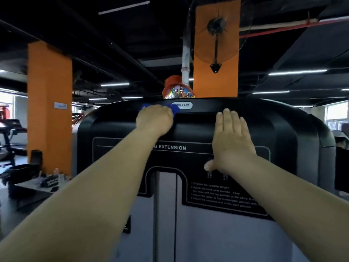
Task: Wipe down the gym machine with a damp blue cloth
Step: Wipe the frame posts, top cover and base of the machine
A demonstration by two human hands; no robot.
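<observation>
The gym machine [283,129] fills the middle of the view: a black rounded weight-stack cover with a leg extension label and a grey panel below. My left hand [154,118] presses a blue cloth [174,109] against the top edge of the cover, just left of the brand badge. Most of the cloth is hidden under the fingers, and blue edges show above and to the right of them. My right hand [232,140] lies flat on the black cover to the right, fingers apart and pointing up, holding nothing.
An orange pillar [49,103] stands at the left, with a treadmill [11,133] behind it and a low table with small items [41,183] in front. A second orange pillar with a wall fan [216,44] rises behind the machine.
</observation>
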